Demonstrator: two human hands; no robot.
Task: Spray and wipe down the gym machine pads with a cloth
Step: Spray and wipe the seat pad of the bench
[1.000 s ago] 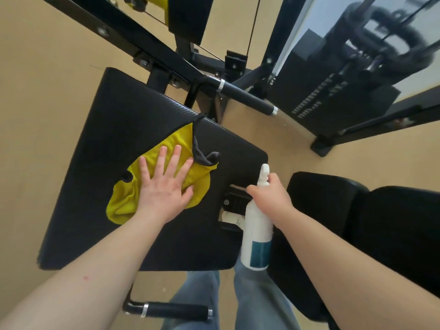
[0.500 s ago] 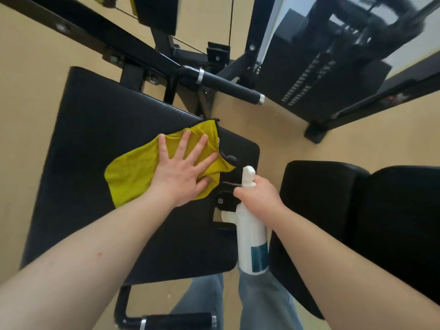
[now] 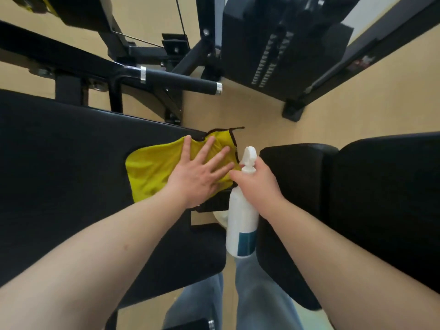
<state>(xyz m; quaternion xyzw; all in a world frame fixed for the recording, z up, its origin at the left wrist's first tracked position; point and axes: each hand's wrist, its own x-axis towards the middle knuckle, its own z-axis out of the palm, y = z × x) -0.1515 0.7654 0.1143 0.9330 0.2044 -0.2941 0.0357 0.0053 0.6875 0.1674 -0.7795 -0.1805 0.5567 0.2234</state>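
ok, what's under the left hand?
The yellow cloth, pressed flat by the left hand on the black pad. The pad surface beneath the cloth is hidden.

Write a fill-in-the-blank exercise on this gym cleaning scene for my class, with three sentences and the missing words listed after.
1. The left hand presses a cloth whose colour is ____.
2. The right hand grips a white spray ____.
3. The cloth lies on a pad whose colour is ____.

Missing words: yellow; bottle; black
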